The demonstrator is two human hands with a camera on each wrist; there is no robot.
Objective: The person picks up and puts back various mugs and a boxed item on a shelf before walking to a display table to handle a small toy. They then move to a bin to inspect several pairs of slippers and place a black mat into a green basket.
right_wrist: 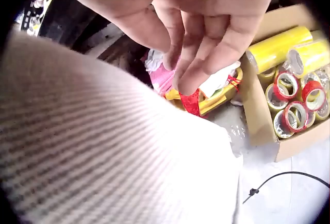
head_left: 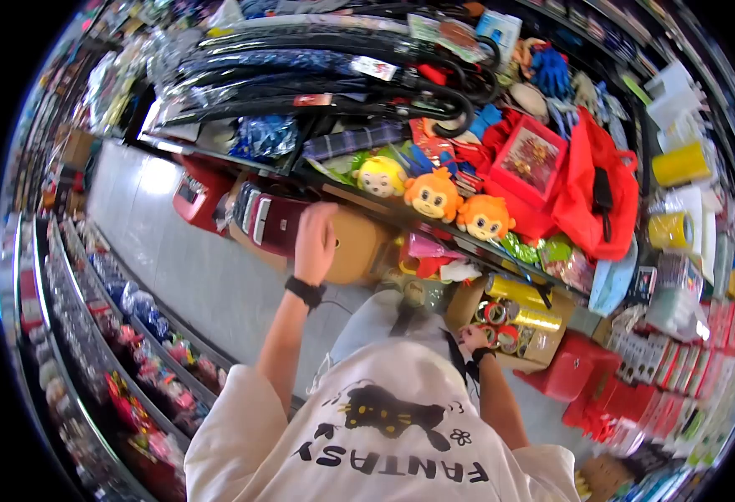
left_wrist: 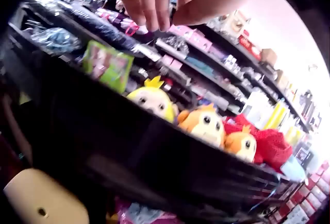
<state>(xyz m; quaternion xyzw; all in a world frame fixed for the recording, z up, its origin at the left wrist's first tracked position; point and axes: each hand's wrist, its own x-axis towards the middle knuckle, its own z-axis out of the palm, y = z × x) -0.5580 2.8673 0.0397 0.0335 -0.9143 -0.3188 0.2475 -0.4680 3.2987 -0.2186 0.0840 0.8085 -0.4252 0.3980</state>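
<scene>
My left hand [head_left: 316, 243] is raised beside the front edge of a black display bin, over a maroon case [head_left: 282, 224] and a tan board [head_left: 359, 248] in the head view. In the left wrist view its loosely bent fingers [left_wrist: 149, 7] hang above the bin, holding nothing that shows. A yellow plush head [head_left: 380, 176] and two orange monkey plush heads [head_left: 433, 194] lie along the bin's edge. Low at my right side, my right hand [right_wrist: 201, 23] hangs with relaxed fingers, beside a cardboard box [right_wrist: 258, 113] of tape rolls [right_wrist: 286, 85].
Wrapped umbrellas [head_left: 301, 67] lie across the bin's far left. On the right sit a red box [head_left: 528, 163] and a red bag [head_left: 597, 192]. A red stool [head_left: 572, 368] stands near the tape box. Shelving [head_left: 125, 326] lines the left of the tiled aisle [head_left: 133, 226].
</scene>
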